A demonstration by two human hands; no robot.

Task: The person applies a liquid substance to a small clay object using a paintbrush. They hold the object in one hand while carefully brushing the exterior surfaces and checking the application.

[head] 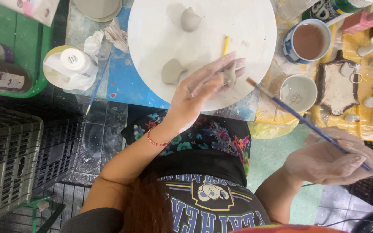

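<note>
The round white board (160,26) is the largest thing here, lying on the table (121,82) directly beyond the fingers of the left hand (195,92). That hand reaches over the board's near edge, and its fingers (232,64) are closed around a small grey clay piece (229,77), pinching it just above the board. A red cord bracelet (155,141) circles the wrist behind them.

The right hand (333,162) sits well apart from the board, low and to the side, palm turned up. Its fingers (359,159) are curled shut on a blue-handled paintbrush (301,117), whose bristle tip slants up toward the left fingers and ends near them.

Beyond the brush tip stands a blue-patterned cup of brown liquid (308,41), and nearer the tip a small white bowl (298,92). Beside the bowl lies a dark brown tray (336,88).

On the board, a grey clay lump (172,72) rests just beside the left fingers, and a second clay lump (190,19) lies farther beyond them. A thin yellow stick (226,45) lies just past the left fingertips.
</note>
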